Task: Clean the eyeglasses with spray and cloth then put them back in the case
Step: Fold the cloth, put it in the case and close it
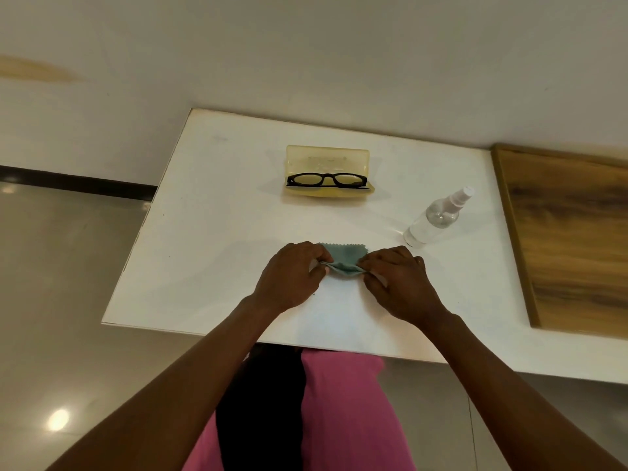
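Black-framed eyeglasses [327,180] lie in an open yellow translucent case [328,158] at the far middle of the white table [210,205], the lid standing up behind them. A clear spray bottle [436,217] with a white nozzle stands to the right. A small grey-green cloth [345,258] rests on the table near me, its near edge bunched up. My left hand [292,277] pinches the cloth's left end and my right hand [401,283] pinches its right end.
A wooden panel [574,239] adjoins the table on the right. The wall runs behind the table's far edge. Grey tiled floor [61,283] lies to the left. My pink and black clothing [306,419] shows below the near table edge.
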